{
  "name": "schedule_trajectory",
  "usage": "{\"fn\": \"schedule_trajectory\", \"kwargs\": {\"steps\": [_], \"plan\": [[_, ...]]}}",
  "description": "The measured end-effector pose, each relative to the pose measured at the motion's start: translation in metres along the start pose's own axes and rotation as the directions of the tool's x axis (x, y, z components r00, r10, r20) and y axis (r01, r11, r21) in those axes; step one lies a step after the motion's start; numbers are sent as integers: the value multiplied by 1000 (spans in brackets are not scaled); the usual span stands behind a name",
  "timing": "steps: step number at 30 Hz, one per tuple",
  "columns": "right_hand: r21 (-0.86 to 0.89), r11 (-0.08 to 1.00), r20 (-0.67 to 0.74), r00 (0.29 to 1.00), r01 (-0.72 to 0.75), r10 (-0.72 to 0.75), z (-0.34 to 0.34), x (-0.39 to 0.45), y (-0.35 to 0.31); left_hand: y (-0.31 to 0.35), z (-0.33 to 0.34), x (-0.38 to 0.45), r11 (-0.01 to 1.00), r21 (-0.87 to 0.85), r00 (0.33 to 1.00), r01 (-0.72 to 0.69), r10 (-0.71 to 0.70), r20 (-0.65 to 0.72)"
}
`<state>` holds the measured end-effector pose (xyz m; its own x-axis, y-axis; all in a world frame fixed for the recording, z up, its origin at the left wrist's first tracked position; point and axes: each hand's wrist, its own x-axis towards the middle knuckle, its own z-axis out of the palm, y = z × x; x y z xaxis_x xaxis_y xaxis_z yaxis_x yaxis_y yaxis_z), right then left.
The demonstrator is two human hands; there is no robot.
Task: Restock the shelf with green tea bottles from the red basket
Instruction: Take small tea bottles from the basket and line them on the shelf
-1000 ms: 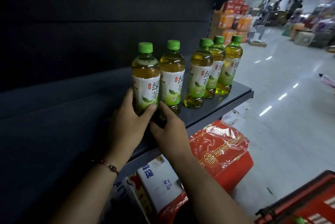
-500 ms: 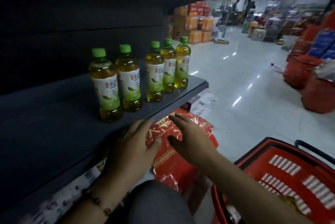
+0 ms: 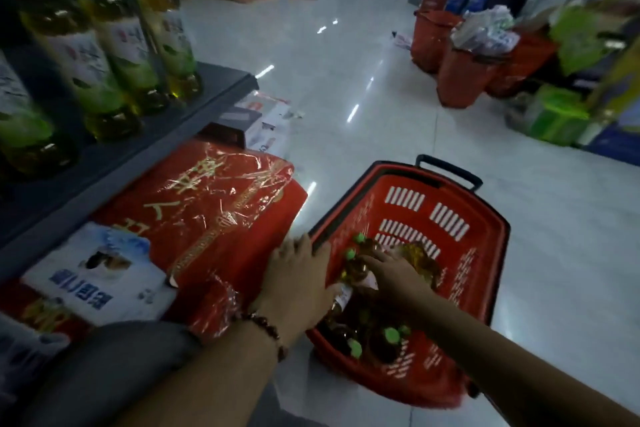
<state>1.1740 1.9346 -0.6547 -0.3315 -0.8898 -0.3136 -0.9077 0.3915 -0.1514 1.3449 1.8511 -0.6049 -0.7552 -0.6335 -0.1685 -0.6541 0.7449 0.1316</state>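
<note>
The red basket (image 3: 498, 253) stands on the floor at my lower right and holds several green tea bottles (image 3: 372, 340) with green caps, lying on their sides. My left hand (image 3: 298, 277) is over the basket's near-left rim with its fingers straight, its thumb beside a bottle's label. My right hand (image 3: 394, 271) reaches into the basket, fingers spread over the necks of the top bottles. Neither hand has lifted anything. At the upper left, several green tea bottles (image 3: 100, 77) stand upright in a row on the dark shelf (image 3: 207, 94), blurred by motion.
A red gift box in plastic wrap (image 3: 214, 219) and a white-and-blue box (image 3: 100, 274) lie under the shelf, right beside the basket. More red baskets (image 3: 457, 80) and stacked goods line the aisle's right side. Glossy floor (image 3: 346, 63) stretches ahead.
Both hands came off the shelf bottles, dropped past the shelf edge and moved right into the red basket. The view swung down and right.
</note>
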Motion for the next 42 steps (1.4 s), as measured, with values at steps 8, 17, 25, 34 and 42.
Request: {"fn": "schedule_trajectory", "kwargs": {"steps": [8,17,25,34,42], "plan": [[-61,976,357,909,-208,216,79,0,14,-3,17,5,995,82,998,-60,57,40],[-165,947,418,850,-275,320,87,10,15,-4,18,11,998,10,998,-57,57,33],[-14,936,454,831,-352,320,71,4,18,-10,17,2,998,-52,999,-38,40,32],[222,925,250,935,-308,251,-25,-2,15,-11,10,-7,995,-88,999,-50,50,-1],[248,959,118,987,-134,108,-118,-25,-18,-5,3,-15,945,-303,993,-120,118,-26]]}}
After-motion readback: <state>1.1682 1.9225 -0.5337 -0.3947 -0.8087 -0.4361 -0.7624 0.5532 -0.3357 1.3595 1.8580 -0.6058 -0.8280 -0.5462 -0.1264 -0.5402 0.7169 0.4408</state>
